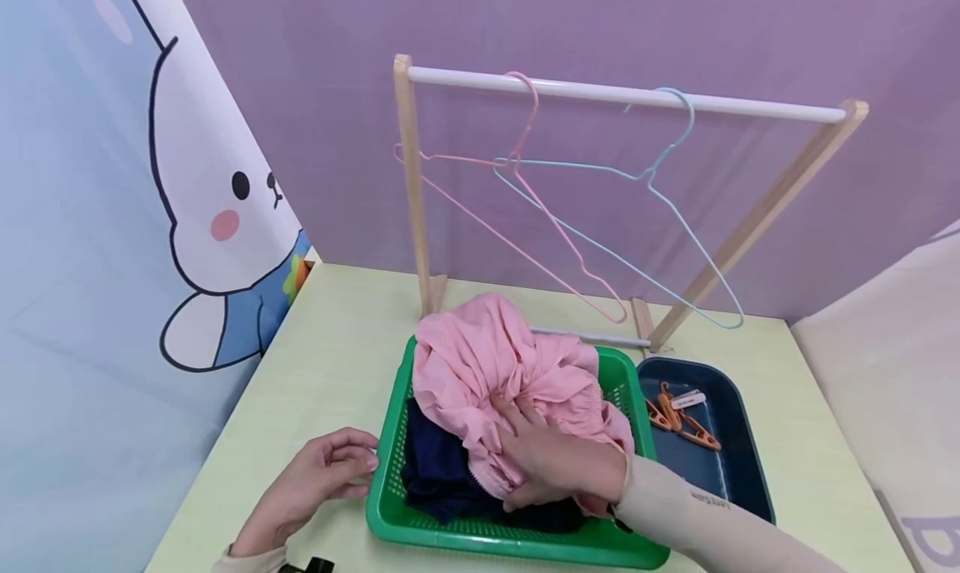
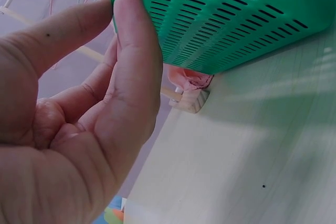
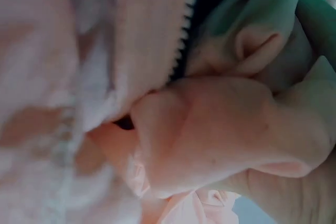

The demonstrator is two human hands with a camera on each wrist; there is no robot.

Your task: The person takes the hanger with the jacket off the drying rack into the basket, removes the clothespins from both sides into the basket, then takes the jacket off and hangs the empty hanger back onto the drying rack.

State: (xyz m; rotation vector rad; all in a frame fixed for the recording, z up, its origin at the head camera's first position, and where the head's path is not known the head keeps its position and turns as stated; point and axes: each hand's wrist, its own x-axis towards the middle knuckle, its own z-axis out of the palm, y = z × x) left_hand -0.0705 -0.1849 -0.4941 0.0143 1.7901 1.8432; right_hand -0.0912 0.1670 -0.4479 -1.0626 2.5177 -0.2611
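Note:
A green perforated basket [image 1: 480, 541] stands on the table, heaped with clothes. On top lies a crumpled pink zip jacket [image 1: 480, 348]; dark navy cloth [image 1: 435, 465] shows beneath it at the front left. My right hand [image 1: 551, 460] is on the jacket, fingers spread into its folds and thumb toward the front. The right wrist view has bunched pink fabric and the toothed zipper [image 3: 181, 40] close up, with most of the fingers hidden. My left hand [image 1: 318, 477] pinches the basket's left rim between thumb and index finger, the other fingers curled below.
Behind the basket stands a wooden rack with a white bar [image 1: 600, 90]. A pink hanger [image 1: 517, 156] and a light blue hanger [image 1: 648, 173] hang on it. Right of the basket is a dark blue tray [image 1: 738, 406] with several small orange clips [image 1: 670, 411].

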